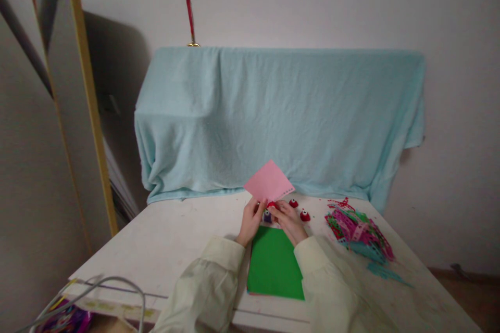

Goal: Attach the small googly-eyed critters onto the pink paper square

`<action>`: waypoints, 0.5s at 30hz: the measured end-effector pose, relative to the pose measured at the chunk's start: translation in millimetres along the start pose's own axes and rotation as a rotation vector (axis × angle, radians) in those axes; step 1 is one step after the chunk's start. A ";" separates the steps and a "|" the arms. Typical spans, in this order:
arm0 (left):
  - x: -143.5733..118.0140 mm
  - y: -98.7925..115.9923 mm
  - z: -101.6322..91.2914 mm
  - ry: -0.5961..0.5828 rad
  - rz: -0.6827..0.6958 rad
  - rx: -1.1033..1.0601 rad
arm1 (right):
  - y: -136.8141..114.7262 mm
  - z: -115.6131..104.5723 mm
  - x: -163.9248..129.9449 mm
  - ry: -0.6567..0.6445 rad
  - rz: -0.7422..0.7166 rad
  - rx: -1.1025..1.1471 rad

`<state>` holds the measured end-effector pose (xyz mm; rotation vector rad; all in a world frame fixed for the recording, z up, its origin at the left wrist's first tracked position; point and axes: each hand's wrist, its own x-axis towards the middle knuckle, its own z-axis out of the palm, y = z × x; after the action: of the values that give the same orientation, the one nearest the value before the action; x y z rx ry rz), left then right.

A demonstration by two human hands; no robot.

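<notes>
Pale sleeves reach from the near edge over a white surface (pixel 164 239). Between them lies a green sheet (pixel 275 263). Beyond it, the left hand (pixel 250 220) and right hand (pixel 289 220) meet at a small red punch (pixel 272 205), fingers pinching it and a pink paper (pixel 269 182) that stands up from it. Two more red punches (pixel 299 209) sit just right. Farther right lies a heap of paper scraps (pixel 359 231). A blue cloth (pixel 273 114) drapes furniture at the far wall. A mirror (pixel 74 99) leans at left.
</notes>
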<state>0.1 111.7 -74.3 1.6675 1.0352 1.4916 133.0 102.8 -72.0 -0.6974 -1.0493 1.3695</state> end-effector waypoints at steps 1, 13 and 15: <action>0.1 -0.5 0.0 -0.002 -0.001 0.003 | -1.6 1.1 -0.6 -0.004 0.006 0.003; -1.2 15.6 -0.7 0.024 -0.030 -0.042 | -13.7 3.9 -8.4 -0.077 0.090 -0.015; -1.2 20.4 -0.2 0.028 -0.036 -0.054 | -15.2 4.5 -8.5 -0.065 0.111 -0.022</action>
<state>2.4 101.2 -57.0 1.5867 1.0260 1.5104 136.5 91.9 -58.1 -0.7407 -1.0917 1.4859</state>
